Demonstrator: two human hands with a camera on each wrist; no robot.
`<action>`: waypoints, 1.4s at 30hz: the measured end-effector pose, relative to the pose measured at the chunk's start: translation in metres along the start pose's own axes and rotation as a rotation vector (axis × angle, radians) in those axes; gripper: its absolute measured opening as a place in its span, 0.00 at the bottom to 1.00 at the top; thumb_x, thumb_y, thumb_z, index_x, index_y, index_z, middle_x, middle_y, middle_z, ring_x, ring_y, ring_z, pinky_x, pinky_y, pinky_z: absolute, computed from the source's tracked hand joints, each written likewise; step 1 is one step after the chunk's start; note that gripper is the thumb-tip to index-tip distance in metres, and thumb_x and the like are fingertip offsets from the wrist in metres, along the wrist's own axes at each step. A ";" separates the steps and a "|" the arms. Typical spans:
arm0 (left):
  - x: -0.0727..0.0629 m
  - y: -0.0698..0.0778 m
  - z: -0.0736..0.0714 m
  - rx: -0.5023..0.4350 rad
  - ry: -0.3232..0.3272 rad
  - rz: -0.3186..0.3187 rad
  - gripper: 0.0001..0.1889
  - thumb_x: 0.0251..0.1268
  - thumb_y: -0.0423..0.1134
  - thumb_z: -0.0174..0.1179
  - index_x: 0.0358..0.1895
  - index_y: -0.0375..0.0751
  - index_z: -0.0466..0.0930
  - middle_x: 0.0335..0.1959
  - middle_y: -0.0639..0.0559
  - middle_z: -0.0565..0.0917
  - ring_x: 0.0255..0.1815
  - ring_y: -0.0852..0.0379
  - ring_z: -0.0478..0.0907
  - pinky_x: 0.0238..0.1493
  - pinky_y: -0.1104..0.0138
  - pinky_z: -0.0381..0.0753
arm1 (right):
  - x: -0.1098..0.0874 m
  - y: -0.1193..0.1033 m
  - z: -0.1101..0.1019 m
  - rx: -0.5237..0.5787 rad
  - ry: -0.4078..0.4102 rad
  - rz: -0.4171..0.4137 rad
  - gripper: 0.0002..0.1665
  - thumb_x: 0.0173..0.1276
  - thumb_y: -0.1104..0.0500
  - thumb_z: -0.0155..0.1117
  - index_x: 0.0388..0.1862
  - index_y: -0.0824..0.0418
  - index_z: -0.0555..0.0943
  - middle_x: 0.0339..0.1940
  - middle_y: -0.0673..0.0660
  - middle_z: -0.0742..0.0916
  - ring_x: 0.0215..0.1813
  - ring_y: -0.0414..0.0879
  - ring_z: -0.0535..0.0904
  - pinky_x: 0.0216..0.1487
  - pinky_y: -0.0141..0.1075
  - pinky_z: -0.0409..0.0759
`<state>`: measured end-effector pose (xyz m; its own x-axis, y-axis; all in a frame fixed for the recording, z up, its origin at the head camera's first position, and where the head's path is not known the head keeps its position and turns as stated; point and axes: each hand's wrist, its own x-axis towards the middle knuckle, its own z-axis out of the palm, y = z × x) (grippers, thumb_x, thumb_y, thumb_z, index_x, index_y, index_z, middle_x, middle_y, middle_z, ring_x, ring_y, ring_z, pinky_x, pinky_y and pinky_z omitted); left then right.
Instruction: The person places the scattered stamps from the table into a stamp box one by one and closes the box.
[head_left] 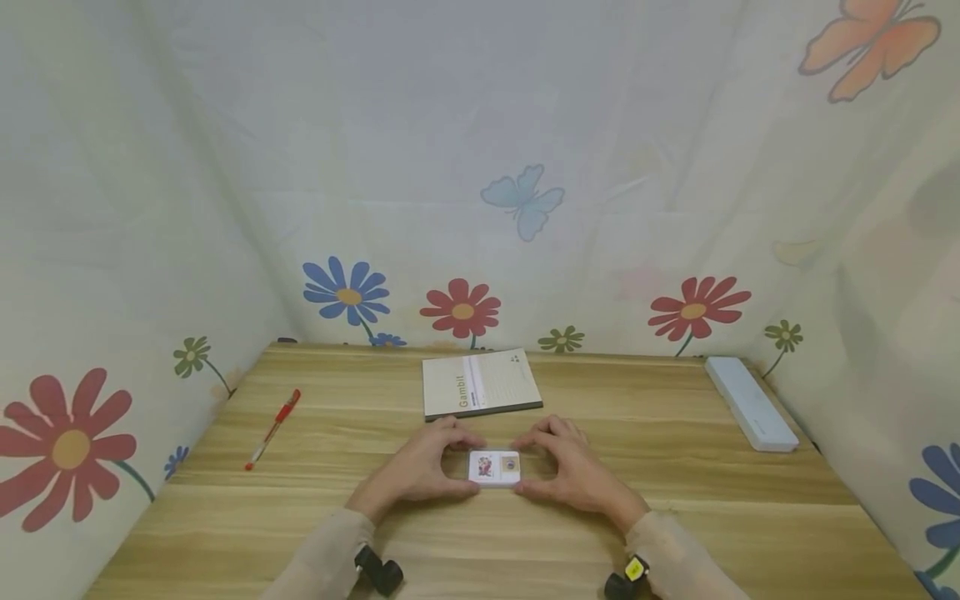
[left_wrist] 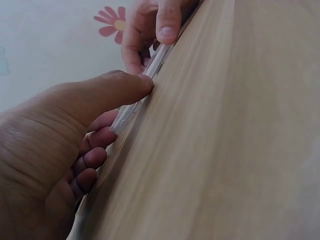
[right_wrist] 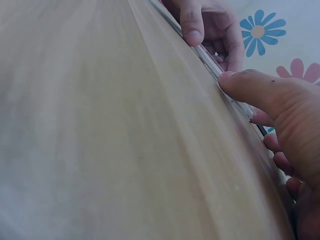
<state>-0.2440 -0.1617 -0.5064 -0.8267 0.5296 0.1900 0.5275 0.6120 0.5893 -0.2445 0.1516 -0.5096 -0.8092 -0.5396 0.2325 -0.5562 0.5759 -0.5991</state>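
Observation:
A small flat white case (head_left: 495, 469) with rounded corners lies on the wooden table, directly in front of the person. Two little pictures show on its top. My left hand (head_left: 422, 468) holds its left end between thumb and fingers, and my right hand (head_left: 573, 472) does the same at the right end. From the left wrist, the case's side (left_wrist: 131, 111) looks clear and thin, with the thumb on the near edge. The right wrist view shows the same clear edge (right_wrist: 209, 61) low against the tabletop, between both hands.
Behind the hands lies a notebook (head_left: 491, 383) marked "Gambit". A red pen (head_left: 274, 427) lies to the left. A long pale blue box (head_left: 752, 404) sits near the table's right edge. Flower-printed curtains (head_left: 450, 167) enclose the table.

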 end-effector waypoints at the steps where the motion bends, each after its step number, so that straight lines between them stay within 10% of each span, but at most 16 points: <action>1: 0.000 0.000 0.000 -0.001 -0.002 0.001 0.32 0.55 0.57 0.86 0.64 0.56 0.89 0.56 0.64 0.83 0.55 0.62 0.78 0.63 0.57 0.78 | 0.000 0.000 0.000 0.002 0.001 0.003 0.34 0.63 0.33 0.85 0.64 0.40 0.87 0.61 0.43 0.79 0.67 0.47 0.70 0.70 0.57 0.65; 42: 0.003 0.003 -0.003 -0.009 -0.074 -0.020 0.37 0.55 0.62 0.85 0.69 0.58 0.86 0.56 0.63 0.80 0.57 0.61 0.78 0.66 0.55 0.79 | -0.005 0.003 -0.004 0.003 -0.003 0.024 0.35 0.60 0.33 0.87 0.64 0.39 0.87 0.60 0.42 0.79 0.66 0.47 0.70 0.68 0.54 0.67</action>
<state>-0.2457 -0.1601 -0.5021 -0.8200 0.5597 0.1197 0.5090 0.6175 0.5997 -0.2432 0.1582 -0.5096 -0.8218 -0.5276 0.2152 -0.5358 0.5869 -0.6071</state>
